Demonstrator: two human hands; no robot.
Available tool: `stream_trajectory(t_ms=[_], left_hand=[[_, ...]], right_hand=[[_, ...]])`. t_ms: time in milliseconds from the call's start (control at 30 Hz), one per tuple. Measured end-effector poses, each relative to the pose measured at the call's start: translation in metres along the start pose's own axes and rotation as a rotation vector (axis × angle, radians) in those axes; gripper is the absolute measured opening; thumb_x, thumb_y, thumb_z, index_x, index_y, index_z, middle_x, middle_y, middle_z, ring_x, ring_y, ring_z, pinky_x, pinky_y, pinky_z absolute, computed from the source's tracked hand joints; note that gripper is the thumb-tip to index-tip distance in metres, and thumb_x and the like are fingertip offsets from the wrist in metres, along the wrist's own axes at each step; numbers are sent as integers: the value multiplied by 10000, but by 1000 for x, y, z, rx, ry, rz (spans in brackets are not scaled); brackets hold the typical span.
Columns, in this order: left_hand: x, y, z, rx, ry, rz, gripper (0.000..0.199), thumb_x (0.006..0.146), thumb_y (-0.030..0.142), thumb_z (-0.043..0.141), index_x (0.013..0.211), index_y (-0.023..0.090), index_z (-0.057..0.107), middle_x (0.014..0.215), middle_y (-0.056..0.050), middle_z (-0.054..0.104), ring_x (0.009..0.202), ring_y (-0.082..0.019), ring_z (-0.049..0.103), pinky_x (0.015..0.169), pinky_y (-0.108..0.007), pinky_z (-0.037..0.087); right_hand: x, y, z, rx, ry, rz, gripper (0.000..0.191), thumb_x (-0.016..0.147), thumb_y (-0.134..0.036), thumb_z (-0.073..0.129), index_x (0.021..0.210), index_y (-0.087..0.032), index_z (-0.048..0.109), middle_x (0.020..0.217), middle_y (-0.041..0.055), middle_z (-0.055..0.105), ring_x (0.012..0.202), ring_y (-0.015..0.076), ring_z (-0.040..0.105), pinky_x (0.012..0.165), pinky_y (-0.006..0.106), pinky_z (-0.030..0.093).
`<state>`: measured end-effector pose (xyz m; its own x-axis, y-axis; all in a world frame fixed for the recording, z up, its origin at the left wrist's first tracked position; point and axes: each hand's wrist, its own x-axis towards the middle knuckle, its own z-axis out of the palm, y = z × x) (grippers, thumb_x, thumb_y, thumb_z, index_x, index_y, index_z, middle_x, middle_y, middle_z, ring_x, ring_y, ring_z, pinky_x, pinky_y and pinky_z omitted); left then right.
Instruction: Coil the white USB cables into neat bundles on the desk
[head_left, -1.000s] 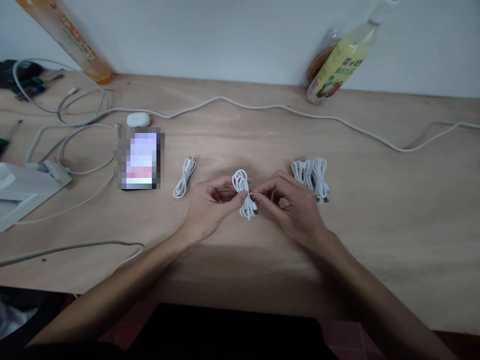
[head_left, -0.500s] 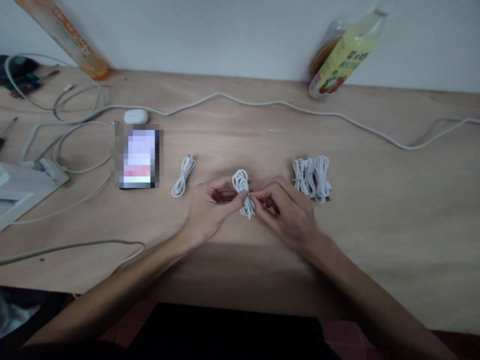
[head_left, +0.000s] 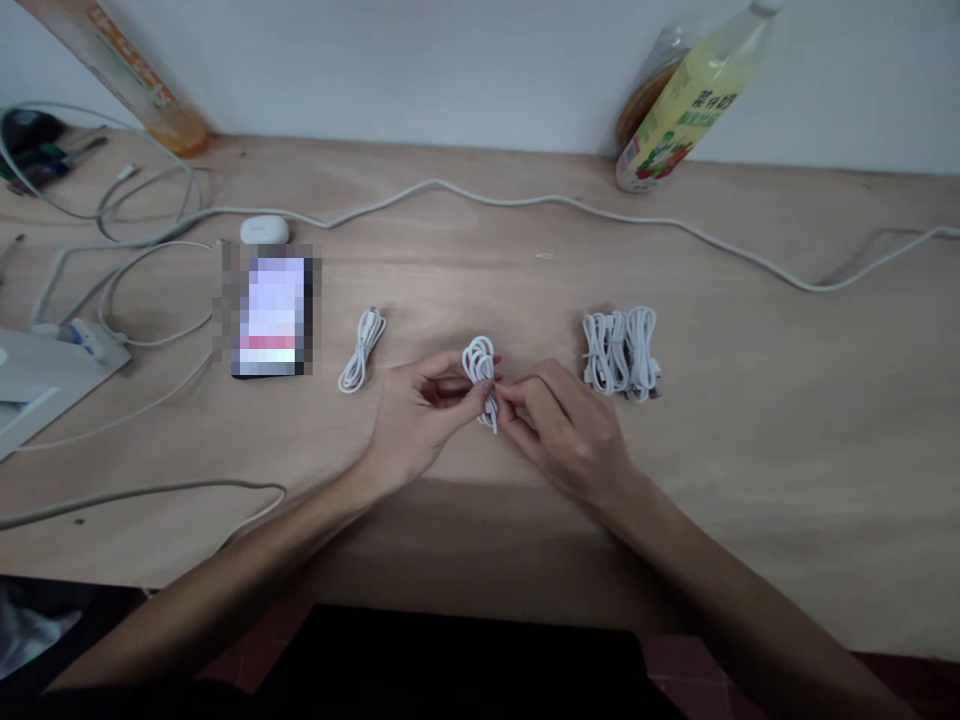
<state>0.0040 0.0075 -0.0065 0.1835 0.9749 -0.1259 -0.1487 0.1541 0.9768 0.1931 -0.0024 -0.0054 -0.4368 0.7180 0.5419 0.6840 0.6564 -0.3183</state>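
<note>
Held just above the table is a coiled white cable (head_left: 478, 358), its loops gathered at the middle. My left hand (head_left: 427, 415) is closed around it from the left, thumb across the front of the coil. From the right, the thumb and finger of my right hand (head_left: 566, 420) pinch together at the waist of the coil; what lies between those fingertips is too small to make out. One bundled white cable (head_left: 362, 350) lies to the left of my left hand. Several bundled white cables (head_left: 619, 350) sit side by side beyond my right hand.
A phone (head_left: 270, 315) with a blurred screen and a white earbud case (head_left: 265, 231) lie on the left. A long white cord (head_left: 555, 201) crosses the table's back. A yellow drink bottle (head_left: 694, 105) and an orange-labelled bottle (head_left: 142, 85) stand by the wall.
Both hands stay at the coiled cable, with the right fingertips shifted slightly at its waist. The whole view has moved a little.
</note>
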Motion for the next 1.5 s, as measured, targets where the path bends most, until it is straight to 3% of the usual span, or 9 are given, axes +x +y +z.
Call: stream_trajectory(t_ms=[200,367,533,767,1067,1367,1500], left_hand=[[2,4,0,-88,-55,-5,285,818,332,951,1058,196,880,1083,-88,880,1031,-261,834,966,-398,690],[0,10,3,-264,-78,-128,285,816,301,954,1073,199,880,1130,-95,874,1024,-263,834,931,-393,693],[2,13,1,-351,-106,-215,282,834,273,939,1094,187,872,1138,-98,869,1006,-255,835,931,-399,695],[3,13,1,-354,-156,-230,218,891,314,896,1066,185,874,1180,-100,856,1062,-266,825,929,-390,699],[4,8,0,-298,-126,-184,289,856,367,926,1086,201,872,1174,-90,863,1038,-263,831,944,-408,700],[1,17,1,-78,-78,-23,315,881,428,908,1093,199,865,1117,-85,876,1046,-276,835,987,-408,676],[0,16,2,-61,-60,52,281,909,400,884,1110,204,867,1151,-89,871,1090,-272,826,1046,-416,649]], right_hand=[[5,-5,-7,423,113,321,155,1032,-193,653,895,-255,692,749,-9,663,630,152,589,570,314,488],[9,-9,-8,773,116,604,80,1003,-264,700,933,-246,732,822,-7,717,698,151,650,586,283,526],[12,-4,-4,980,60,757,138,970,-381,768,972,-250,726,881,3,758,748,158,678,633,287,564],[12,2,-2,1074,1,778,224,947,-452,802,975,-242,728,876,2,728,707,137,626,590,265,526],[14,5,-4,1098,-95,807,274,914,-477,838,999,-236,738,761,-43,596,648,124,538,556,266,478],[13,10,-4,1154,-137,818,170,920,-371,827,1041,-262,776,882,-8,718,765,158,657,604,286,539],[10,13,-4,1152,-156,782,218,940,-368,813,1134,-275,782,1045,32,784,866,182,709,607,285,548]])
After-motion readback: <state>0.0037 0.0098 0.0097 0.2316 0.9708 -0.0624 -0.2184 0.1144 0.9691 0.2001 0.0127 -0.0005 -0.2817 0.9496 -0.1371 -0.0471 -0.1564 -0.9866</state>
